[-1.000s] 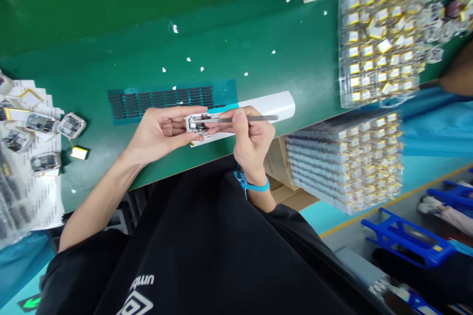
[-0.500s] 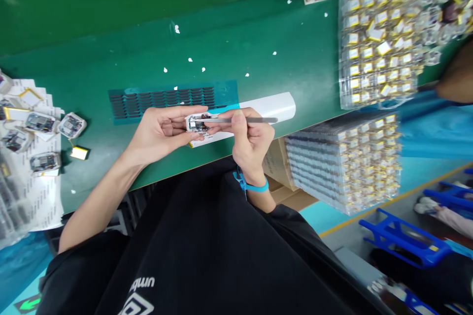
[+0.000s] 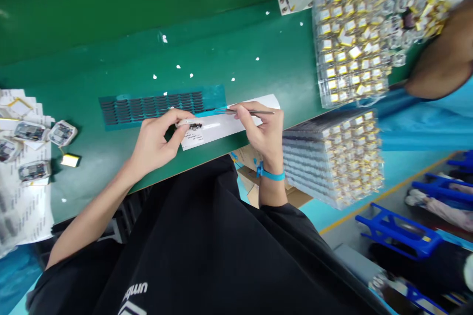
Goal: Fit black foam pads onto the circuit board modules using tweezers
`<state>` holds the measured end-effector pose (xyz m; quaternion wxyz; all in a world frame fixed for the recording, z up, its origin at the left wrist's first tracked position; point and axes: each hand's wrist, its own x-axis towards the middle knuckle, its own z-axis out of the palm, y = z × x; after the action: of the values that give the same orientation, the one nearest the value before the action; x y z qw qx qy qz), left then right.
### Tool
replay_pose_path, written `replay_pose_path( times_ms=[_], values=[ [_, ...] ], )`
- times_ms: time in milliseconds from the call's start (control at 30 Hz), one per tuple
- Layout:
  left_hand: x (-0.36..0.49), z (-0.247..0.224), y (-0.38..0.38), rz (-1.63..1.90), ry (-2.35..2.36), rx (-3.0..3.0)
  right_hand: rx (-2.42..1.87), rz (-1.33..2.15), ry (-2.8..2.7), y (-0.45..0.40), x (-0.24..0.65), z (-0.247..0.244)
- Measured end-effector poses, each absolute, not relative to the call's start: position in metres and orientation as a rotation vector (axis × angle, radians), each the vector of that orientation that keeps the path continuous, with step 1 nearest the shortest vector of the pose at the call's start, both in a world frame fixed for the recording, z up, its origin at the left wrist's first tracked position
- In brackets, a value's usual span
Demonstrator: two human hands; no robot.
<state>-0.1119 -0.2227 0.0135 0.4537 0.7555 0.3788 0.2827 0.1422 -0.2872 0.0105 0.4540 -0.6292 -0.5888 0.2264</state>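
Green bench carries a white sheet along its near edge. Just over the sheet, the left hand pinches a circuit module between thumb and fingers, long axis running left-right. The right hand pinches tweezers, tips pointing left toward the module.

Long glossy green workbench; alongside it, pale teal floor, a thin yellow floor line and bright blue plastic stools.
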Motion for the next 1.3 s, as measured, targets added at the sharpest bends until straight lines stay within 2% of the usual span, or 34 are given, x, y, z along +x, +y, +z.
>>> replay_pose_path(
  times_ms=[233,567,867,1033,1300],
  values=[
    [-0.099,-0.011,-0.222,0.624,0.858,2.282,-1.524,0.723,-1.477,-0.275,0.157,0.000],
    [-0.099,-0.010,-0.216,0.534,0.868,2.334,-1.407,0.799,-1.540,-0.267,0.162,-0.009],
    [-0.093,-0.013,-0.217,0.484,0.832,2.440,-1.303,0.424,-1.802,-0.266,0.155,-0.028],
    [-0.094,-0.012,-0.213,0.438,0.849,2.439,-1.264,0.241,-1.728,-0.263,0.153,-0.026],
    [-0.100,-0.012,-0.205,0.513,0.693,2.418,-1.288,0.272,-1.417,-0.272,0.138,-0.005]
  ],
)
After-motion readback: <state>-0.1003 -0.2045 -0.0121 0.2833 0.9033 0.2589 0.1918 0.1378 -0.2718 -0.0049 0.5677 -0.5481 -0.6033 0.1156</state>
